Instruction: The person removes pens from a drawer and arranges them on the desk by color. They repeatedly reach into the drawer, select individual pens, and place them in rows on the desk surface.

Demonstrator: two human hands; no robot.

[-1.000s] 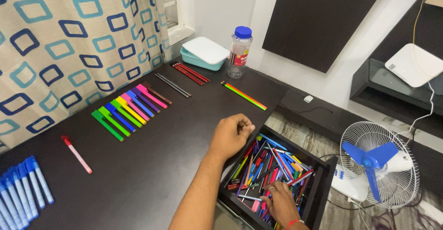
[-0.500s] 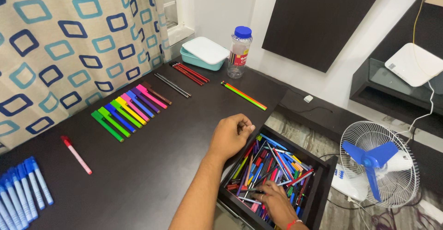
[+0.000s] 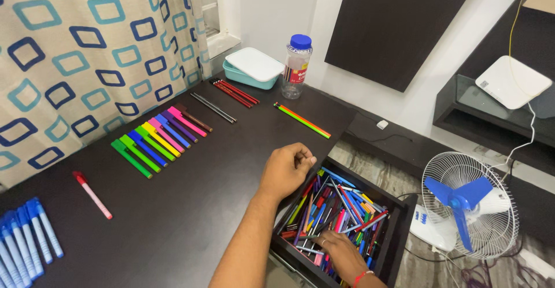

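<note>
My left hand point(image 3: 286, 169) rests on the right edge of the dark desk point(image 3: 196, 213), fingers curled, nothing in it. Just below it an open black drawer point(image 3: 400, 230) is packed with several mixed coloured pens point(image 3: 341, 204). My right hand point(image 3: 342, 254), with a red thread at the wrist, lies palm-down in the drawer's near end, its fingertips buried among the pens; whether it grips one is hidden.
On the desk lie a row of coloured markers point(image 3: 159, 140), a red-capped pen point(image 3: 91, 194), blue markers point(image 3: 26, 242), neon pencils point(image 3: 303, 120), dark pencils point(image 3: 214, 107), red pencils point(image 3: 236, 91), a teal lidded box point(image 3: 254, 67) and a blue-capped bottle point(image 3: 296, 65). A fan point(image 3: 465, 204) stands on the floor at the right.
My right hand has slid a little to the left through the drawer's pens. My left hand has stayed on the desk edge. The view has shifted slightly.
</note>
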